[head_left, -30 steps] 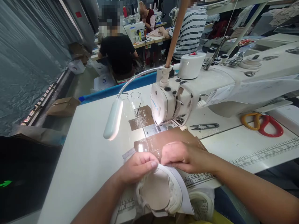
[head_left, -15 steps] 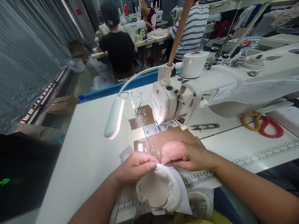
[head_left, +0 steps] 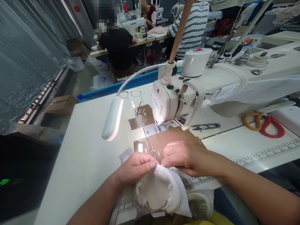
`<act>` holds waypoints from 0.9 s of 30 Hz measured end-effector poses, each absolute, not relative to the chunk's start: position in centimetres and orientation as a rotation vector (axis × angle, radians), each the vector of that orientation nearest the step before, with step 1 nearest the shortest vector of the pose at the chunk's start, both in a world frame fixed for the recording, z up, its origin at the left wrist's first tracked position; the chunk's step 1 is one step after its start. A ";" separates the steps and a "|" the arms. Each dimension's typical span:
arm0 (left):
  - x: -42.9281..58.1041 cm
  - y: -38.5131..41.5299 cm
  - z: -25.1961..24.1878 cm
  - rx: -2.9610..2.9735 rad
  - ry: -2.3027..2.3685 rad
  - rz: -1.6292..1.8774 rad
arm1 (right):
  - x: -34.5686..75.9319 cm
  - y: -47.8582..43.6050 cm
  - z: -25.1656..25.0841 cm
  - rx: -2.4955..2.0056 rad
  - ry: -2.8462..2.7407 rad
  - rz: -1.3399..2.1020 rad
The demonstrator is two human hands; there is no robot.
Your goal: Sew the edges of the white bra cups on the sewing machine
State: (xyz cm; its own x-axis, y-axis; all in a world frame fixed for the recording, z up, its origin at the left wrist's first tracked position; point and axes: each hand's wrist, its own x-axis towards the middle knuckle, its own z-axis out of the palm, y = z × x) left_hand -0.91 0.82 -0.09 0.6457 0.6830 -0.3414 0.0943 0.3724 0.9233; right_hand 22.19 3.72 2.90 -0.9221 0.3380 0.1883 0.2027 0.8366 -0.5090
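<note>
A white fabric piece (head_left: 174,187) with a curved band, a gathered edge and a pale rounded panel (head_left: 154,192) hangs at the table's front edge. My left hand (head_left: 138,167) is closed on its top edge, thumb on the near side. Right beside it, my right hand (head_left: 178,157) has its fingers curled together at the same edge in a pinch; the exact grip is partly hidden. Just beyond my hands stands a white sewing machine (head_left: 165,101). Brown shiny sheets (head_left: 150,143) cover the table around its needle plate (head_left: 150,129).
Thread snips (head_left: 206,126) and scissors with yellow and red handles (head_left: 273,126) lie to the right. A lamp (head_left: 112,118) hangs over the left side, near eyeglasses (head_left: 131,93). Printed rulers (head_left: 269,153) run along the front. Co-workers sit at machines beyond.
My right hand has turned slightly and its wrist has dropped a little, with the fingers still at the fabric edge. My left hand keeps its hold. The view has shifted slightly.
</note>
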 end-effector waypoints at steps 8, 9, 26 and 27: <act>-0.9 0.9 -0.2 1.123 0.825 0.430 | 21.9 3.4 2.2 -0.408 -2.670 0.866; -0.9 0.9 -0.2 1.120 0.825 0.434 | 21.9 3.4 2.1 -0.410 -2.666 0.860; -0.7 0.8 0.1 1.076 0.849 0.454 | 21.6 3.3 1.5 -0.423 -2.543 0.957; -0.7 0.8 0.2 1.077 0.849 0.456 | 21.6 3.3 1.4 -0.426 -2.529 0.968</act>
State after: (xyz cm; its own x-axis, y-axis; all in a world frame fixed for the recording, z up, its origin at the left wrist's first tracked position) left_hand -0.71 0.84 0.17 0.6112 0.6960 -0.3770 0.0701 0.4268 0.9016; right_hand 21.58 3.26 1.37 -0.8746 0.4128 0.2542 0.1375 0.7141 -0.6864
